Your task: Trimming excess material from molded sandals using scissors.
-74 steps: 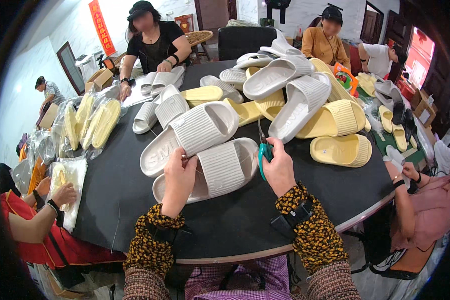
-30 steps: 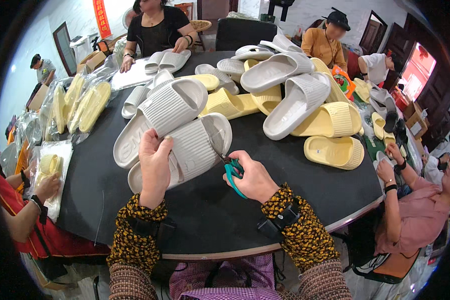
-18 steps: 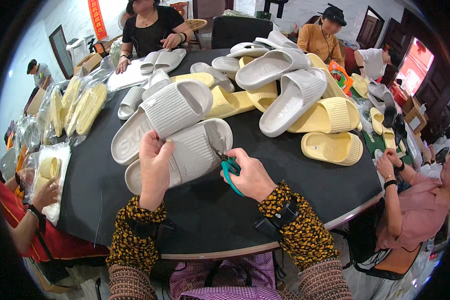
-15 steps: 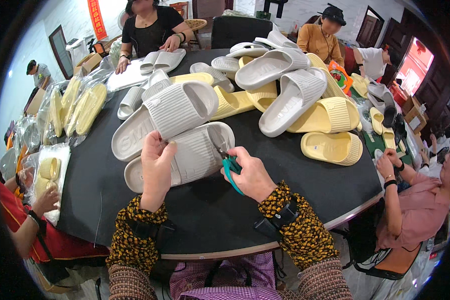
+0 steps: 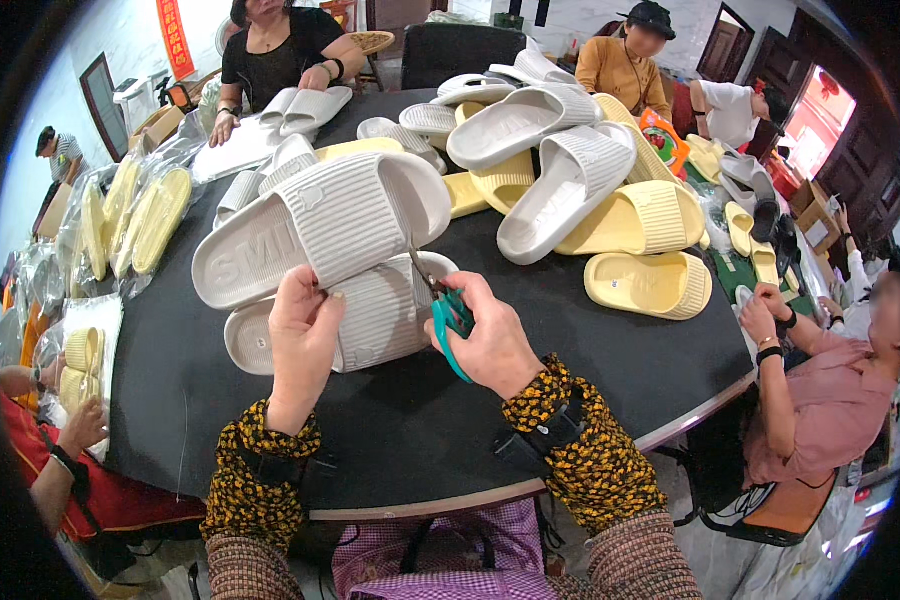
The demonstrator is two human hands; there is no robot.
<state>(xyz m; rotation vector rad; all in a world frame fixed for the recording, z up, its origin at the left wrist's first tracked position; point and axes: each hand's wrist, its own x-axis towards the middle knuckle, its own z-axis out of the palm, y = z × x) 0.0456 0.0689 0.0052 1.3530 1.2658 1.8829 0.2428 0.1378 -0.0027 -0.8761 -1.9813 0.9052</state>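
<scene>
A pale grey slide sandal [image 5: 350,220] with a ribbed strap is tilted up over the table, and my left hand [image 5: 305,335] pinches its near edge. Beneath it lies a second grey slide sandal [image 5: 380,310], partly covered by the upper one and my left hand. My right hand [image 5: 492,345] is closed around scissors [image 5: 454,318] with teal handles. Their blades point up and left, close to the near edge of the upper sandal's strap. Whether the blades touch it I cannot tell.
A heap of grey and yellow slide sandals [image 5: 570,190] covers the far middle of the black table [image 5: 530,420]. Bagged yellow sandals [image 5: 160,220] lie at left. People sit around the table, one in pink [image 5: 820,410] at right, one in black [image 5: 275,60] opposite.
The upper sandal has been lifted and tilted, overlapping more of the lower one. My right hand has brought the scissors toward its strap edge. The whole view has shifted slightly.
</scene>
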